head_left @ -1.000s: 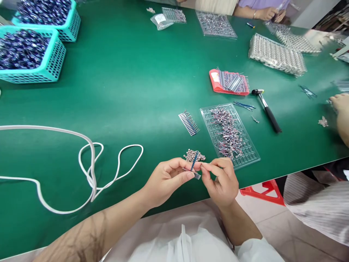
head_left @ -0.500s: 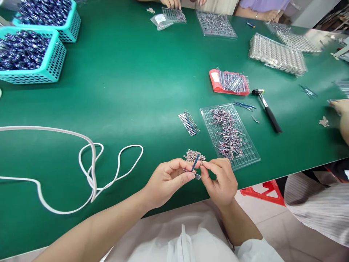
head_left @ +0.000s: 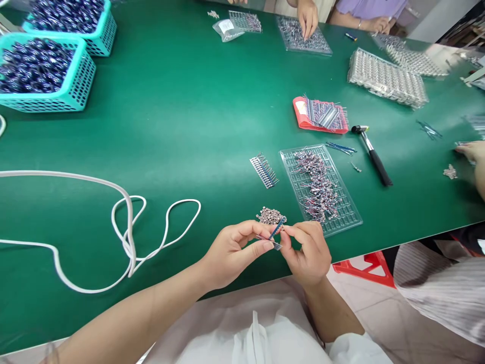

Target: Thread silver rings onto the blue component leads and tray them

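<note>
Between the thumb and fingers of my left hand (head_left: pixel 235 250) is a narrow blue strip of small parts (head_left: pixel 278 228), its upper end tilted to the right. My right hand (head_left: pixel 307 250) is closed in a pinch at the strip's right side, on a tiny round metal piece that its fingertips partly cover. Just beyond my fingers lies a pile of small round metal pieces (head_left: pixel 270 216). Farther off rests another strip of parts with thin wire leads (head_left: pixel 264 170). To the right, a clear plastic tray (head_left: pixel 346 215) holds many small wired parts.
A rubber-headed hammer (head_left: pixel 373 156) and a red packet of strips (head_left: pixel 301 121) lie beyond the tray. White cord (head_left: pixel 132 237) loops across the left. Turquoise baskets (head_left: pixel 81 83) of dark shiny pieces stand at the far left. Co-workers' hands (head_left: pixel 307 20) are across the table and at the right.
The blue strip leans more to the right at its upper end. My hands stay nearly in place. Across the table, a co-worker's hand has reached into a tray of parts.
</note>
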Available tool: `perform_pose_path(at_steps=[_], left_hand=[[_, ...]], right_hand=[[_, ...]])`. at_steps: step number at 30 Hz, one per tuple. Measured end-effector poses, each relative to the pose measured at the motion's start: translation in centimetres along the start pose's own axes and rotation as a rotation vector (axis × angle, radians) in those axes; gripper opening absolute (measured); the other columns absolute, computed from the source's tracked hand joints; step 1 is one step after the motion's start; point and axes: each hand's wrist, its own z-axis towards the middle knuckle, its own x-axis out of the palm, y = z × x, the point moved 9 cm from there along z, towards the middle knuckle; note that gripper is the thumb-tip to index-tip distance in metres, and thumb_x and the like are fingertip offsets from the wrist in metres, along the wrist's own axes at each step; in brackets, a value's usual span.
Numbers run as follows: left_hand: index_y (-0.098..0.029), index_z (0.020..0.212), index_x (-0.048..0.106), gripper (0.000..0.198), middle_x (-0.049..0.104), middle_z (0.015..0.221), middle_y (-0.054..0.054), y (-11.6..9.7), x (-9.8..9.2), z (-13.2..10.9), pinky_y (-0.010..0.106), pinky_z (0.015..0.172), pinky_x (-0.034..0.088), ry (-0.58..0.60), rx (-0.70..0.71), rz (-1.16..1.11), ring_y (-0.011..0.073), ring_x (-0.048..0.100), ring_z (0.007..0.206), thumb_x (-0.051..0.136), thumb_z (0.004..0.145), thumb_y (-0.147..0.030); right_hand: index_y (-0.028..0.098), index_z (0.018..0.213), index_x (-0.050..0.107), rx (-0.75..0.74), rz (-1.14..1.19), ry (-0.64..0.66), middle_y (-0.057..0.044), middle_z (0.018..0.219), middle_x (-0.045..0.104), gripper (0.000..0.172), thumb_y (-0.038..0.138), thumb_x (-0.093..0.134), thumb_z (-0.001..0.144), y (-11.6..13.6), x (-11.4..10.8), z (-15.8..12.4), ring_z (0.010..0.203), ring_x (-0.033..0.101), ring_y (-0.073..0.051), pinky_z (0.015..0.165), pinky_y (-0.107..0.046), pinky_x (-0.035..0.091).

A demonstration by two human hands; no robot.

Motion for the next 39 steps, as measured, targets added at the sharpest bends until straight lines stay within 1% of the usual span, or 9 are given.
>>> perform_pose_path(at_steps=[3, 9, 15, 22, 27, 30, 34, 37, 39], left_hand=[[-0.015, 0.083, 0.067, 0.012, 0.077, 0.109, 0.013, -0.1, 0.1, 0.0, 0.041, 0.099, 0.054, 0.005, 0.007, 0.018, 0.025, 0.07, 0.108, 0.072, 0.087, -0.024], [-0.015, 0.084, 0.067, 0.011, 0.078, 0.105, 0.012, -0.1, 0.0, 0.1, 0.04, 0.098, 0.055, -0.001, 0.02, 0.062, 0.0266, 0.07, 0.11, 0.072, 0.087, -0.025], [-0.017, 0.089, 0.068, 0.006, 0.077, 0.112, 0.012, -0.7, 0.1, 0.0, 0.04, 0.101, 0.054, 0.028, 0.117, 0.185, 0.0248, 0.071, 0.109, 0.067, 0.09, -0.022], [-0.016, 0.089, 0.07, 0.006, 0.077, 0.115, 0.014, -1.3, 0.3, 0.0, 0.041, 0.099, 0.054, 0.046, 0.197, 0.278, 0.0248, 0.072, 0.106, 0.066, 0.091, -0.02], [-0.017, 0.088, 0.069, 0.004, 0.077, 0.115, 0.013, -1.5, 0.4, 0.0, 0.039, 0.099, 0.054, 0.049, 0.225, 0.311, 0.0245, 0.072, 0.108, 0.066, 0.091, -0.018], [-0.017, 0.088, 0.069, 0.005, 0.077, 0.115, 0.014, -1.9, 0.5, -0.1, 0.039, 0.098, 0.055, 0.044, 0.251, 0.344, 0.0245, 0.072, 0.109, 0.065, 0.091, -0.017], [-0.017, 0.088, 0.069, 0.007, 0.078, 0.112, 0.015, -2.9, 0.9, -0.3, 0.039, 0.096, 0.057, 0.044, 0.351, 0.442, 0.0248, 0.073, 0.108, 0.064, 0.09, -0.013], [-0.018, 0.088, 0.068, 0.01, 0.079, 0.111, 0.015, -3.6, 1.4, -0.6, 0.039, 0.095, 0.058, 0.068, 0.453, 0.525, 0.0248, 0.073, 0.108, 0.063, 0.089, -0.009], [-0.018, 0.089, 0.068, 0.012, 0.079, 0.111, 0.015, -3.8, 1.6, -0.8, 0.039, 0.095, 0.058, 0.085, 0.493, 0.546, 0.0244, 0.073, 0.108, 0.063, 0.089, -0.007]], right_hand=[[0.022, 0.102, 0.064, -0.001, 0.003, -0.006, -0.004, 0.082, 0.066, 0.023, 0.008, 0.068, 0.085, 0.1, 0.0, 0.0, 0.073, 0.062, -0.018, 0.066, -0.034, 0.051], [0.025, 0.105, 0.064, -0.012, 0.005, -0.004, -0.003, 0.081, 0.066, 0.026, 0.008, 0.066, 0.086, 0.2, 0.0, 0.2, 0.072, 0.062, -0.017, 0.065, -0.032, 0.052], [0.024, 0.105, 0.064, -0.008, 0.086, 0.003, -0.003, 0.083, 0.068, 0.029, 0.004, 0.066, 0.084, 0.3, 0.0, 0.4, 0.072, 0.063, -0.016, 0.064, -0.032, 0.053], [0.025, 0.104, 0.065, 0.097, 0.173, 0.013, -0.003, 0.084, 0.068, 0.025, 0.007, 0.065, 0.086, -0.8, 0.1, 0.0, 0.073, 0.065, -0.017, 0.064, -0.032, 0.055], [0.024, 0.102, 0.064, 0.083, 0.162, 0.001, -0.003, 0.082, 0.067, 0.025, 0.005, 0.065, 0.085, -0.7, 0.0, -0.1, 0.074, 0.064, -0.017, 0.065, -0.033, 0.055], [0.023, 0.104, 0.065, 0.079, 0.184, 0.018, -0.004, 0.083, 0.067, 0.026, 0.005, 0.064, 0.085, -0.5, 0.2, 0.1, 0.074, 0.064, -0.017, 0.065, -0.033, 0.055], [0.024, 0.103, 0.066, 0.098, 0.2, 0.022, -0.003, 0.082, 0.067, 0.023, 0.008, 0.065, 0.086, -0.6, 0.2, 0.2, 0.072, 0.064, -0.016, 0.064, -0.032, 0.055], [0.024, 0.101, 0.066, 0.115, 0.217, 0.019, -0.002, 0.082, 0.065, 0.022, 0.008, 0.065, 0.086, -0.8, 0.1, 0.2, 0.072, 0.064, -0.016, 0.062, -0.03, 0.055], [0.024, 0.102, 0.065, 0.119, 0.239, 0.021, -0.002, 0.082, 0.064, 0.024, 0.006, 0.064, 0.086, -0.9, 0.1, 0.1, 0.072, 0.063, -0.015, 0.062, -0.03, 0.054]])
